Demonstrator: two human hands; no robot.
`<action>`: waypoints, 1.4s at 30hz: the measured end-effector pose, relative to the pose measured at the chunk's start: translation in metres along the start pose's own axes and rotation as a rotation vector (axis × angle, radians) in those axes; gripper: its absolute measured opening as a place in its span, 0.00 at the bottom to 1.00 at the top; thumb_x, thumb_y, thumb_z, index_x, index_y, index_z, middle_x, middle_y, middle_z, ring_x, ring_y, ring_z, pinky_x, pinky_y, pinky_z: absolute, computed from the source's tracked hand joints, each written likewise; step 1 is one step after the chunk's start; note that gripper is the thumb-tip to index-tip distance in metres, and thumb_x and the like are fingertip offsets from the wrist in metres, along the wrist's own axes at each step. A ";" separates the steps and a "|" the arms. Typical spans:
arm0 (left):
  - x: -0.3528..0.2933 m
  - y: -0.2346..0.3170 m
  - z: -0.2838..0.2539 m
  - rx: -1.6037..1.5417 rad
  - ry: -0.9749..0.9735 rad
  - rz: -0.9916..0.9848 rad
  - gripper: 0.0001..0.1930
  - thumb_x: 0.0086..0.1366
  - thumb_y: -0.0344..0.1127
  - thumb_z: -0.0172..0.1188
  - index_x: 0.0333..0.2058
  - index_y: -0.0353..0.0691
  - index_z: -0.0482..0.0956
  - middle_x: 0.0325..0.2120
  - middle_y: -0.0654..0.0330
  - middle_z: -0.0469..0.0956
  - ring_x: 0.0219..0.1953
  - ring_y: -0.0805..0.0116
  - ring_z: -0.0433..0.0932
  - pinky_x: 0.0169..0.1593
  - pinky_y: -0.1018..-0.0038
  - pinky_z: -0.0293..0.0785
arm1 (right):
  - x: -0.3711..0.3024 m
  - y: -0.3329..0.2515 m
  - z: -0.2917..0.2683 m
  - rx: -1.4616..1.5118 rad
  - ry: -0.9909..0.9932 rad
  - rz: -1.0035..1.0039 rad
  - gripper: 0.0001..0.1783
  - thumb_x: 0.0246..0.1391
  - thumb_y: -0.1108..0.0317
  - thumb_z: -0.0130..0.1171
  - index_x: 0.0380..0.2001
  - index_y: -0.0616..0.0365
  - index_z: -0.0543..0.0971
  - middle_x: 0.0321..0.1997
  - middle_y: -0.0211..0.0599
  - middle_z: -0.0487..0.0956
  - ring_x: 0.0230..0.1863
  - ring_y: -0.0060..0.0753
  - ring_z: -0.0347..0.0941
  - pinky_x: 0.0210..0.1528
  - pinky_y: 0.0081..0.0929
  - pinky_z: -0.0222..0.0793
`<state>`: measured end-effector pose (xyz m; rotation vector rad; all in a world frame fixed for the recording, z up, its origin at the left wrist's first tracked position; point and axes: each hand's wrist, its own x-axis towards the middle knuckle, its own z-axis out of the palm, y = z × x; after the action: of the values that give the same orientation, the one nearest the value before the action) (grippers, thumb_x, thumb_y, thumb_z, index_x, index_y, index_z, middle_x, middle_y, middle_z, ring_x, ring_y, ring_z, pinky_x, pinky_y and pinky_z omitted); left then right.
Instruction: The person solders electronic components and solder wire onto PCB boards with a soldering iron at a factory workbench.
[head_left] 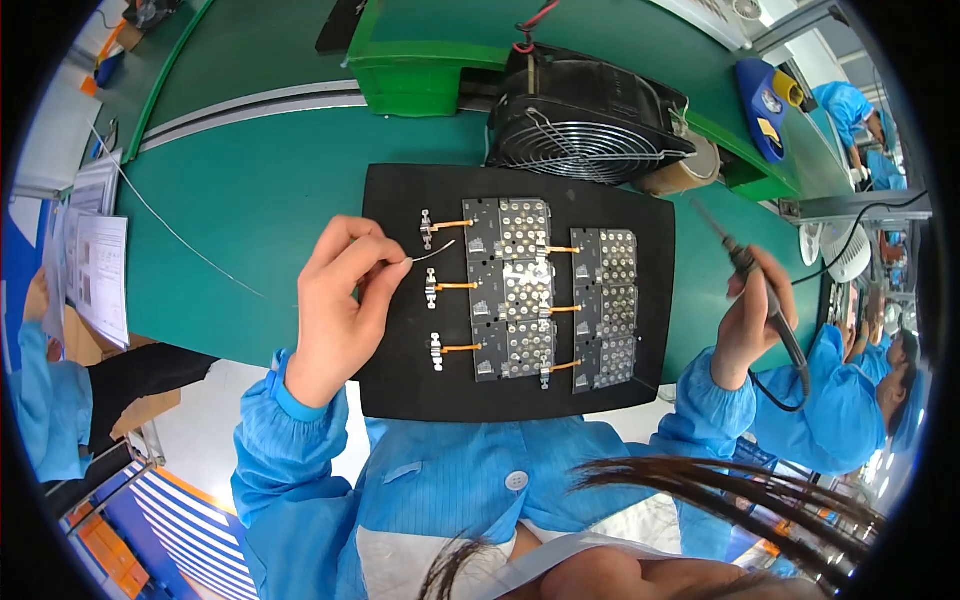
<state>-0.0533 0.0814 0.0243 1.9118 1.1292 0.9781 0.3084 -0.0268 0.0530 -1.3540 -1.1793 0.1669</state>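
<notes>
My left hand (pixel 340 290) pinches a thin silvery solder wire (pixel 436 250) between thumb and fingertips. The wire's free end pokes out over a black foam mat (pixel 400 390), close to the upper left boards. My right hand (pixel 748 318) grips a soldering iron (pixel 742 256), raised off the mat's right side with its tip pointing up and left. On the mat lie two columns of dark circuit boards (pixel 487 290) with round silvery pads. Short orange leads (pixel 457 286) run from their left edges to small metal connectors (pixel 431 289). Neither the wire nor the iron touches a board.
A black fan with a wire guard (pixel 580 145) stands behind the mat, beside a green bin (pixel 405 80). A tape roll (pixel 690 165) sits by the fan. Printed sheets (pixel 100 265) hang at the left. The iron's cord (pixel 850 245) trails right. Other people work on both sides.
</notes>
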 end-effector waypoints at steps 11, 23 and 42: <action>-0.028 0.018 0.005 -0.019 -0.014 0.023 0.07 0.52 0.17 0.61 0.28 0.34 0.75 0.34 0.58 0.68 0.32 0.66 0.71 0.34 0.73 0.69 | -0.004 0.023 0.002 -0.524 -0.017 -0.148 0.15 0.51 0.73 0.63 0.43 0.64 0.80 0.36 0.44 0.82 0.35 0.31 0.79 0.40 0.25 0.73; -0.030 0.023 0.013 0.165 -0.011 0.115 0.07 0.50 0.17 0.63 0.28 0.34 0.76 0.35 0.58 0.70 0.34 0.64 0.73 0.38 0.73 0.70 | -0.032 -0.026 0.083 0.050 -0.781 -0.128 0.17 0.45 0.71 0.67 0.40 0.64 0.81 0.26 0.42 0.81 0.25 0.36 0.79 0.28 0.27 0.73; -0.017 0.016 0.028 0.139 -0.003 0.205 0.07 0.51 0.18 0.62 0.27 0.33 0.74 0.33 0.57 0.70 0.34 0.62 0.73 0.35 0.72 0.70 | -0.033 -0.027 0.084 0.031 -0.834 -0.048 0.18 0.43 0.71 0.66 0.40 0.67 0.80 0.30 0.45 0.82 0.30 0.36 0.81 0.35 0.25 0.74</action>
<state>-0.0284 0.0547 0.0204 2.1741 1.0372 1.0280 0.2185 -0.0027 0.0378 -1.2509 -1.8803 0.7653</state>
